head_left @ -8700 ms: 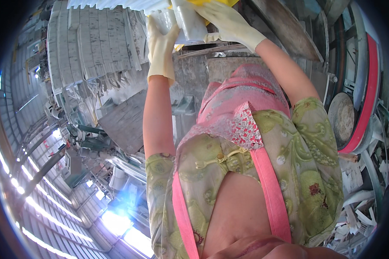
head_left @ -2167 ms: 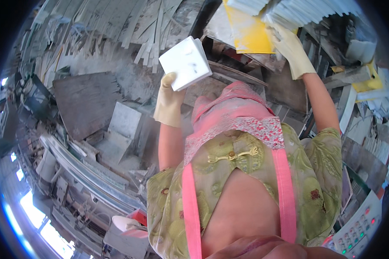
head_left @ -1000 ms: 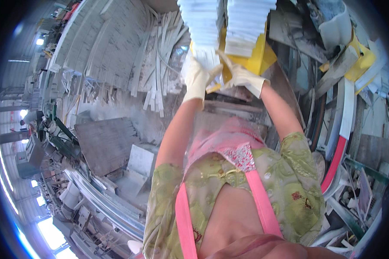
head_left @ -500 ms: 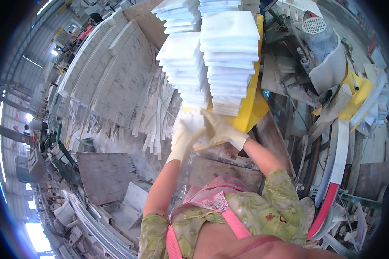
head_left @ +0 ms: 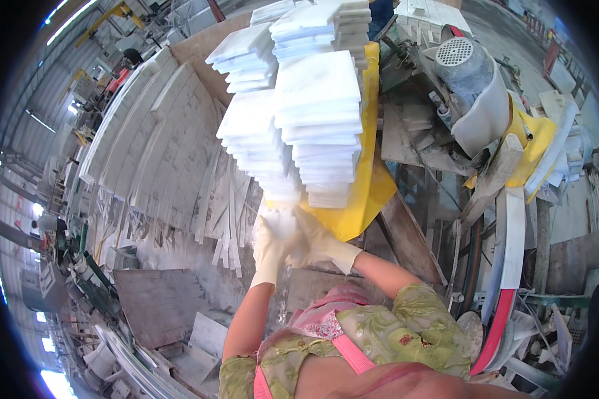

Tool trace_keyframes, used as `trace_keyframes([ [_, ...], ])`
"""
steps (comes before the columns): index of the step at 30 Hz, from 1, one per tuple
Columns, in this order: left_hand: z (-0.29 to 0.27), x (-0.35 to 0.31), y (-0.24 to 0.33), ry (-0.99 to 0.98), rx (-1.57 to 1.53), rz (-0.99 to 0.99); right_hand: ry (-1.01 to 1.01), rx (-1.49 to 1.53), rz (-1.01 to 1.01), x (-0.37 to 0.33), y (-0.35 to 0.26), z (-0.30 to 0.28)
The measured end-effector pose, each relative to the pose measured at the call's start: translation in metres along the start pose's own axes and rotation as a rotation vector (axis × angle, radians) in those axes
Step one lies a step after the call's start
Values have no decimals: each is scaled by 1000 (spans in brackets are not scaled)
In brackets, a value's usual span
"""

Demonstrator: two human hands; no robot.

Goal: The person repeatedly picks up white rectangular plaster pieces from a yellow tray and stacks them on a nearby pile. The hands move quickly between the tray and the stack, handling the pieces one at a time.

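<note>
Both my hands wear cream rubber gloves and are close together just in front of tall stacks of white stone tiles. Between them is a small white stone tile, blurred and partly covered by the gloves. My left hand closes on its left side, with the thumb towards the middle. From the right, my right hand reaches across and grips the tile's other side; some of its fingers are hidden. The nearest stacked tiles are just beyond my fingertips, on a yellow sheet.
Long stone slabs lean in rows at the left, with thin strips below. A worn board lies lower left. A dusty motor and a yellow cloth are at the right, near a wooden beam.
The whole view has shifted, so the stacks appear lower and further left. My hands have drawn slightly towards my body and closer together, with the white tile still between them.
</note>
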State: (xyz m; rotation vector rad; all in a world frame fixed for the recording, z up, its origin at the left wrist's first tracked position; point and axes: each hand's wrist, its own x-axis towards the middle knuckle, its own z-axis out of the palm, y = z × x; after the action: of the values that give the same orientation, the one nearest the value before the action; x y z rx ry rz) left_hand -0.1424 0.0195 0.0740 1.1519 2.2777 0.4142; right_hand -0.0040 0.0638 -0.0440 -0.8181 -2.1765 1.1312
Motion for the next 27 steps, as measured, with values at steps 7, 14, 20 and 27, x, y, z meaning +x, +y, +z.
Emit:
trace_keyframes([
  [7, -6, 1, 1, -38, 27, -2, 37, -72, -15, 3, 10, 4],
  [14, -4, 2, -11, -11, 29, 81, 30, -19, -72, 12, 21, 3],
  [20, -3, 3, -12, -3, -6, 116, 4, 49, -128, 20, 23, 3],
  [27, 2, 2, -7, 27, 10, 68, -129, 185, 17, 4, 8, -32],
])
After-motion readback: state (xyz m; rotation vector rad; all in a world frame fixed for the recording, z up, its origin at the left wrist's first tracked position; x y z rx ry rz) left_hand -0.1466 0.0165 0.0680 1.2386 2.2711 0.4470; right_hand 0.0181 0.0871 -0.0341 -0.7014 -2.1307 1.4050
